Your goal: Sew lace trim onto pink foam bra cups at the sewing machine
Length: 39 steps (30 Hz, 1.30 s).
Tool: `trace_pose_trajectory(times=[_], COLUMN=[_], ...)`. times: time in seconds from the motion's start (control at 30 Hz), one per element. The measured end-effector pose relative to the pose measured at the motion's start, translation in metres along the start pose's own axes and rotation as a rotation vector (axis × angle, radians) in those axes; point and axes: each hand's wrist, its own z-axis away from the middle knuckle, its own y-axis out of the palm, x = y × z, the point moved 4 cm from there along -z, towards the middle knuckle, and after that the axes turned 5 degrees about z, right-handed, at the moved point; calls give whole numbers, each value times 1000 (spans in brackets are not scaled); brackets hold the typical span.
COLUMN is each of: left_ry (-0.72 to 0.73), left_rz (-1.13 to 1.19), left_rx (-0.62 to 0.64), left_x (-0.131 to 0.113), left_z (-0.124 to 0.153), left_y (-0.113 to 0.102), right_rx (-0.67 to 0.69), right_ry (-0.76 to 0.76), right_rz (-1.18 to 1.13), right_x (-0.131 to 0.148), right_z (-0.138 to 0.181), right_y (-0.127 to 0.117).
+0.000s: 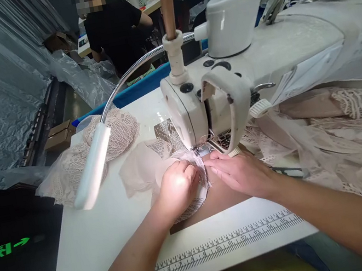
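Observation:
A pale pink lace bra cup [194, 209] lies under the needle area of a white sewing machine [186, 111], its curved seam edge facing right. My left hand [180, 186] rests on the cup with its fingers curled together, pinching the fabric. On the other side of the seam, my right hand [240, 172] lies low with fingers stretched out, their tips at the cup's edge beside the presser foot. Sheer fabric [138, 168] joined to the piece spreads to the left. The left fingertips are partly hidden.
A lamp head [93, 167] on a bendable neck hangs at the left, above bunched lace pieces [118, 128]. More lace fabric [337, 150] is heaped at the right. A printed ruler [222, 247] runs along the table's front edge. A person in black [116, 30] sits beyond.

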Motion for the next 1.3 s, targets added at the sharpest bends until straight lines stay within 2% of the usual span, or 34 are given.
trace_pose_trajectory(times=[0.3,0.47,0.7,0.9,1.13,1.3], left_ry=[-56,-126,-63,-113,-191,-124], left_rz=[92,143,59,156,308,352], left_rx=[-3,32,0,-3,-6,-24], left_x=[8,7,3,6,9,6], left_z=[6,6,1,0,3,6], left_y=[3,1,6,4,1,1], right_rx=[-12,-35,-27,-16,100,129], right_ry=[-104,-45,-31,-2,-95,-106], right_rz=[-26,-29,-42,-23,48,13], right_x=[5,3,4,4,8,8], right_z=[1,1,1,-1,1,6], right_y=[-3,-3,-3,-4,2,5])
